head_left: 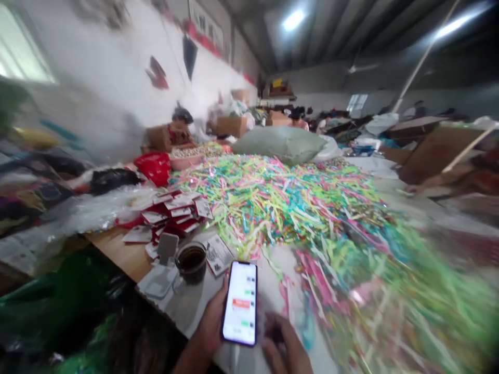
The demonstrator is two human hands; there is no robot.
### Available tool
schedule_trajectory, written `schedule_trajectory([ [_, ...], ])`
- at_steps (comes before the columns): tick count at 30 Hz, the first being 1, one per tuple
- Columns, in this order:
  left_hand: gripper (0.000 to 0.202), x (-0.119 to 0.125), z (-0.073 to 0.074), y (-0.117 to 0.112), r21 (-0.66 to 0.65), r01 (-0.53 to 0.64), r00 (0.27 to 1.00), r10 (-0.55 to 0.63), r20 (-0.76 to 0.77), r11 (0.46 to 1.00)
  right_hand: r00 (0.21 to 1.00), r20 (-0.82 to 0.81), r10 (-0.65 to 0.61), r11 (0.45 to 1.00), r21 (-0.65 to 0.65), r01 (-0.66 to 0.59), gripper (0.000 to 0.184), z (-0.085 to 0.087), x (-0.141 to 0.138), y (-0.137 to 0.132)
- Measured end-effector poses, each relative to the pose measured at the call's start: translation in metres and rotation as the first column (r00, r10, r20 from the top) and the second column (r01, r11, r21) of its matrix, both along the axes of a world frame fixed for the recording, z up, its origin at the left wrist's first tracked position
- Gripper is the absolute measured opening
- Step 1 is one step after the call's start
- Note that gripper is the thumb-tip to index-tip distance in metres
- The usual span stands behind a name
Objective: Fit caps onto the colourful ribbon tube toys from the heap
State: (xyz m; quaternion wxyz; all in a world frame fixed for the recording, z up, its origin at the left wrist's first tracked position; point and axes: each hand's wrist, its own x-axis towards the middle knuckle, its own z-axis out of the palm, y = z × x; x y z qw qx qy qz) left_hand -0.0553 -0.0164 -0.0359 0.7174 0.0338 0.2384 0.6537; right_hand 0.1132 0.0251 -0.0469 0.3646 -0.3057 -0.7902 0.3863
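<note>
A smartphone (240, 304) with a lit screen, showing what looks like a chat with an orange bubble, stands upright near the bottom middle. My left hand (212, 322) grips it along its left edge. Beside its lower right edge is my right hand (286, 343), slightly blurred, with bent fingers apart and nothing visible in them; whether it touches the phone I cannot tell. Just left of the phone are a glass cup (191, 262) of dark liquid and a printed card (217, 254). Long, colourful strips (280, 202) cover much of the table beyond.
Red-and-white cards (177, 210) lie piled on the left, near clear plastic (97, 210) and a red bag (154, 167). A pale stand (158, 280) sits by the cup. Farther back are a large grey-green sack (280, 143), cardboard boxes (429, 148) and other people.
</note>
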Motion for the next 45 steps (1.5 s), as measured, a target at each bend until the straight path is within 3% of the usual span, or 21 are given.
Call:
schedule_trajectory([
  [3, 0.062, -0.009, -0.001, -0.001, -0.006, 0.000, 0.996, -0.001, -0.087, 1.000, 0.988, 0.152, 0.008, 0.973, 0.228, -0.043, 0.036, 0.001, 0.013, 0.000],
  [6, 0.064, -0.014, -0.004, 0.001, 0.001, 0.054, 0.997, -0.054, -0.046, 0.999, 0.937, 0.332, 0.106, 0.860, 0.443, -0.254, 0.049, 0.002, 0.010, -0.006],
  [9, 0.068, -0.014, -0.006, 0.001, 0.013, 0.075, 0.997, -0.075, -0.031, 0.997, 0.870, 0.465, 0.165, 0.756, 0.506, -0.414, 0.055, 0.002, 0.005, -0.013],
  [12, 0.068, -0.013, -0.008, 0.002, 0.021, 0.068, 0.998, -0.068, -0.013, 0.997, 0.854, 0.499, 0.147, 0.719, 0.539, -0.438, 0.055, 0.000, 0.001, -0.007],
  [14, 0.065, -0.012, -0.009, 0.001, 0.014, 0.049, 0.999, -0.049, -0.007, 0.999, 0.877, 0.475, 0.070, 0.727, 0.577, -0.371, 0.055, 0.001, -0.002, 0.004],
  [17, 0.062, -0.012, -0.009, 0.000, -0.010, 0.027, 0.999, -0.028, -0.023, 1.000, 0.927, 0.368, -0.076, 0.781, 0.600, -0.174, 0.061, 0.005, -0.007, 0.020],
  [19, 0.065, -0.013, -0.009, -0.001, -0.016, 0.040, 0.999, -0.041, -0.030, 0.999, 0.948, 0.289, -0.133, 0.830, 0.556, -0.053, 0.064, 0.007, -0.010, 0.025],
  [22, 0.069, -0.013, -0.007, -0.002, -0.019, 0.060, 0.997, -0.061, -0.048, 0.998, 0.962, 0.243, -0.124, 0.898, 0.441, 0.004, 0.060, 0.004, -0.013, 0.022],
  [25, 0.066, -0.013, -0.005, -0.003, -0.030, 0.054, 0.996, -0.056, -0.069, 0.998, 0.973, 0.213, -0.089, 0.937, 0.348, 0.010, 0.055, -0.001, -0.015, 0.015],
  [30, 0.062, -0.011, -0.007, -0.003, -0.025, 0.039, 0.997, -0.040, -0.063, 0.999, 0.978, 0.201, -0.050, 0.955, 0.297, -0.012, 0.048, -0.004, -0.017, 0.009],
  [36, 0.056, -0.011, -0.009, -0.003, -0.051, -0.011, 0.997, 0.007, -0.074, 0.999, 0.973, 0.230, 0.025, 0.948, 0.303, -0.096, 0.046, -0.003, -0.016, 0.005],
  [45, 0.058, -0.010, -0.008, -0.004, -0.042, 0.019, 1.000, -0.019, -0.011, 0.999, 0.968, 0.236, 0.090, 0.916, 0.361, -0.173, 0.052, 0.001, -0.018, -0.001],
])
